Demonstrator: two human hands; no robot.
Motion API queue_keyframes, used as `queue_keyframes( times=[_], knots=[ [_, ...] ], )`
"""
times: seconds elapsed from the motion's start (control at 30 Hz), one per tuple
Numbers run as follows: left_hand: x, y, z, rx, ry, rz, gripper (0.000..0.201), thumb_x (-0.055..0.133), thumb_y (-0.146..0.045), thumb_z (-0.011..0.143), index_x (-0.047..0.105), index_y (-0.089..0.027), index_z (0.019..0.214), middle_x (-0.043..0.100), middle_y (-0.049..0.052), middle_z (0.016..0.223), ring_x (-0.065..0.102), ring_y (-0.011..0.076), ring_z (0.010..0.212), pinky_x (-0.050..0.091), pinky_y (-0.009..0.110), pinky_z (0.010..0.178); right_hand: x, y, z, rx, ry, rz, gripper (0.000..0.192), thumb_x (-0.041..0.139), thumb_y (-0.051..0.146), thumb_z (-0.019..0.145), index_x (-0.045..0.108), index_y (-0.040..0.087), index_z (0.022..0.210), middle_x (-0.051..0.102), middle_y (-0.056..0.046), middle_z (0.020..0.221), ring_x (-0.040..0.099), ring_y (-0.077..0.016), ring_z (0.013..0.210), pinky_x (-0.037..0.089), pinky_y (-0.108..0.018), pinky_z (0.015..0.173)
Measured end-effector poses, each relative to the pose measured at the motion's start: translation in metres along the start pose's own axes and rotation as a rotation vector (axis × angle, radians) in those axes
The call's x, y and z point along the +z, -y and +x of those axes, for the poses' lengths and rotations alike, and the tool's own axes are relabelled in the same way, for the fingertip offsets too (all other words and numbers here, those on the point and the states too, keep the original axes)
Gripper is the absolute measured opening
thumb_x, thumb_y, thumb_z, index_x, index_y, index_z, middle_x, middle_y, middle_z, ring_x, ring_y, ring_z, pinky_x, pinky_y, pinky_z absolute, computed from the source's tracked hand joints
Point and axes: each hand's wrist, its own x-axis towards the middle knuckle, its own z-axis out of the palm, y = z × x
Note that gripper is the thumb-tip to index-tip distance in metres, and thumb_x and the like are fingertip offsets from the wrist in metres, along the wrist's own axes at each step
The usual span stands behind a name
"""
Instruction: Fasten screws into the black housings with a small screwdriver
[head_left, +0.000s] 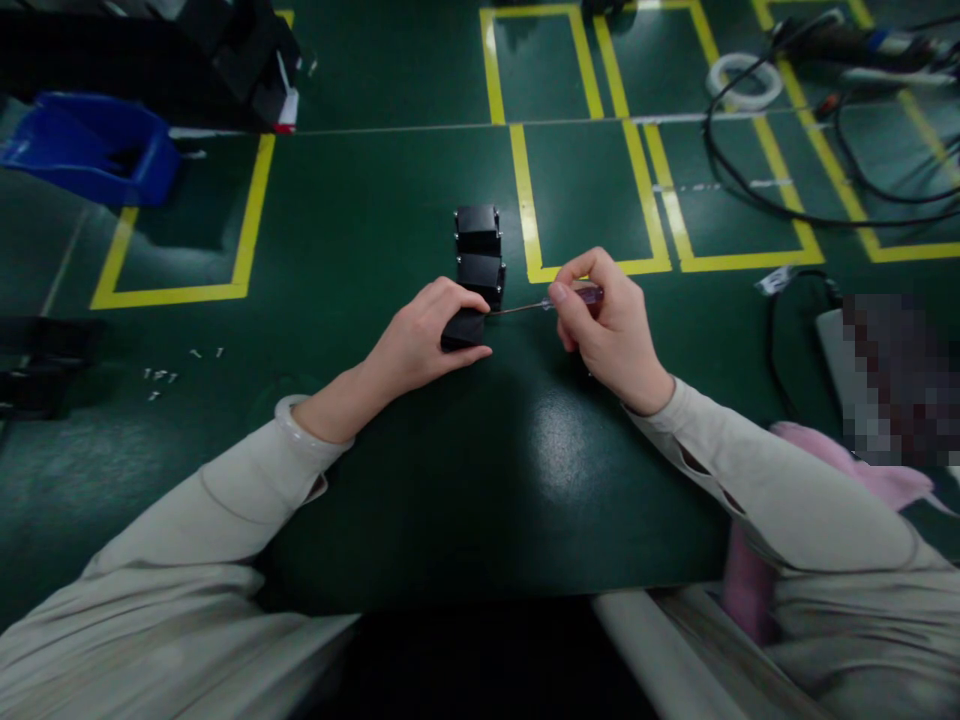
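Note:
My left hand (431, 335) grips a small black block (463, 330) between thumb and fingers on the green table. In my right hand (604, 315) is a screwdriver (589, 296) with a clear purplish handle, its thin shaft pointing left. The shaft's tip meets the right side of the held block, near its upper corner; whether it sits in a screw is too small to tell. Just beyond, two similar black blocks (478, 270) (477, 222) stand in a line, with small silvery screws showing at their sides.
Several loose screws (160, 375) lie at the left. A blue bin (94, 150) and black parts (225, 60) stand at the back left. White tape roll (744, 82) and black cables (750, 185) lie at the back right, a pink cloth (847, 460) by my right arm. Yellow tape (600, 268) marks rectangles.

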Motion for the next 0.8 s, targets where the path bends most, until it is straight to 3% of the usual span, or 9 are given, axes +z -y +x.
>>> queue_keyframes(
  times=[0.17,0.37,0.57,0.8],
  knots=[
    [-0.0002,0.0,-0.0002,0.008,-0.003,-0.007,0.036,0.071,-0.035,0.088,0.058,-0.018,0.117,0.064,0.009,0.117,0.06,0.0254,0.108,0.049,0.039,0.094,-0.0005,-0.0006,0.0,-0.01,-0.006,0.016,0.014,0.06,0.033,0.097,0.049,0.026,0.098,0.048,0.007,0.064,0.046,-0.0084,0.046,0.034,-0.027,0.045],
    [-0.0002,0.0004,-0.0001,0.031,-0.019,-0.011,0.036,0.071,-0.036,0.089,0.058,-0.017,0.116,0.064,0.009,0.115,0.06,0.0251,0.108,0.05,0.038,0.093,0.0003,0.002,-0.0001,0.002,0.008,0.003,0.019,0.055,0.034,0.1,0.047,0.025,0.085,0.041,0.01,0.052,0.039,-0.0075,0.039,0.029,-0.027,0.043],
    [-0.0003,0.0004,-0.0001,0.018,-0.004,0.0,0.037,0.072,-0.035,0.088,0.058,-0.018,0.117,0.064,0.01,0.116,0.06,0.0254,0.109,0.05,0.039,0.094,-0.0002,-0.0005,0.0001,-0.028,-0.003,0.029,0.012,0.06,0.03,0.098,0.049,0.026,0.099,0.047,0.007,0.064,0.045,-0.0078,0.046,0.033,-0.027,0.044],
    [0.0005,0.0016,-0.0003,0.052,-0.029,0.001,0.037,0.073,-0.033,0.088,0.058,-0.016,0.117,0.064,0.009,0.115,0.061,0.0243,0.108,0.05,0.037,0.094,0.0005,-0.0002,0.0,-0.014,0.008,0.014,0.019,0.055,0.037,0.101,0.048,0.024,0.088,0.042,0.01,0.052,0.039,-0.0064,0.039,0.029,-0.025,0.041]
  ],
)
